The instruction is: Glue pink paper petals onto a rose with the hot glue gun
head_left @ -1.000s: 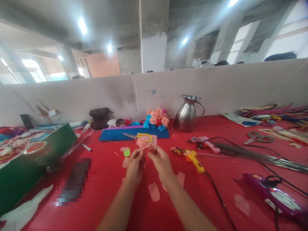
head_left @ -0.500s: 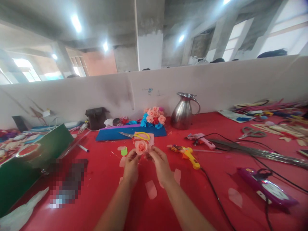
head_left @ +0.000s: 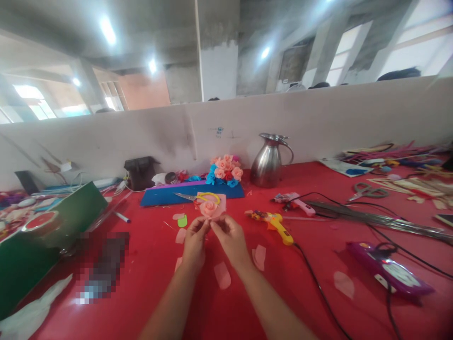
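Left hand (head_left: 195,240): thumb and fingertips pinched on the base of the pink flower (head_left: 208,209). Right hand (head_left: 231,237): thumb and fingers pinched at the same base, right side, tips close to the left ones. Flower is upright, bloom on top, over the middle of the red bench (head_left: 159,297). Just beyond it, yellow-handled scissors (head_left: 211,196) on a pink paper square (head_left: 222,202), at the blue board (head_left: 161,197) toward the far edge. Flower bunch (head_left: 226,170) behind that, metal jug (head_left: 267,165) to its right near the far edge. Loose pink petals: one (head_left: 222,276) between my forearms, more to either side. Right of my hands: yellow glue gun (head_left: 282,231), pink glue gun (head_left: 303,206) beyond it, purple power strip (head_left: 389,273) toward the near right corner. Marker (head_left: 122,217) left of my hands, by the green board (head_left: 83,208) at the left edge. Pixelated patch nearer me, can't tell what's under it.
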### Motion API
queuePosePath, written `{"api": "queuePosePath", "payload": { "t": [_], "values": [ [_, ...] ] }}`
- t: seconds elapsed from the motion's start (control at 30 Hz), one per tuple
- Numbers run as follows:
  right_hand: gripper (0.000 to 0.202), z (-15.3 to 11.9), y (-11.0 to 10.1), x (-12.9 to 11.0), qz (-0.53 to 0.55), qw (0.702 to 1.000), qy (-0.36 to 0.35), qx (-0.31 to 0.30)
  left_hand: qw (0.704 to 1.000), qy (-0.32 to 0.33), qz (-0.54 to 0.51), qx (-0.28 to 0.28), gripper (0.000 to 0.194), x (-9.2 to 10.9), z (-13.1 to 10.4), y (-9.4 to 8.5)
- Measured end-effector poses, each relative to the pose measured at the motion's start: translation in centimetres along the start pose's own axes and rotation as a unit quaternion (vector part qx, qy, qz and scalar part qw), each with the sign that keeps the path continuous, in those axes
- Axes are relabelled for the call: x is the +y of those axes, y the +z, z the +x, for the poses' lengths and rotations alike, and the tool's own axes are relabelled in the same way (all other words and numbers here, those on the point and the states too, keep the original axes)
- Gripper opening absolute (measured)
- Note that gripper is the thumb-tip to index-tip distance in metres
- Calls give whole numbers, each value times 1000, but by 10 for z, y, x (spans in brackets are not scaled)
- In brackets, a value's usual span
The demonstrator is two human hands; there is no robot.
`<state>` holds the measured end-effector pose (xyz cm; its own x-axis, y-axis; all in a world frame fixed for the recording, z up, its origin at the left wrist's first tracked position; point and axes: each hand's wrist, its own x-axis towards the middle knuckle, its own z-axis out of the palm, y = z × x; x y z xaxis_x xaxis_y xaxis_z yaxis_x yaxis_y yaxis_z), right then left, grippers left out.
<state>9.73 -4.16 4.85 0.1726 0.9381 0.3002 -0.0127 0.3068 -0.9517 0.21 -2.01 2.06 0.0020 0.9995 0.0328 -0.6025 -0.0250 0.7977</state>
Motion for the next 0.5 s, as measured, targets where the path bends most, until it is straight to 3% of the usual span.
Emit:
{"api": "queuePosePath", "payload": {
  "t": [0.27,0.5],
  "values": [
    [14,-1,-2,-1,-96,994,-36,28,996,52,79,-4,14,-1,-4,0],
    [16,-2,-2,-1,-90,995,-35,24,993,63,97,3,14,2,-6,3]
  ]
}}
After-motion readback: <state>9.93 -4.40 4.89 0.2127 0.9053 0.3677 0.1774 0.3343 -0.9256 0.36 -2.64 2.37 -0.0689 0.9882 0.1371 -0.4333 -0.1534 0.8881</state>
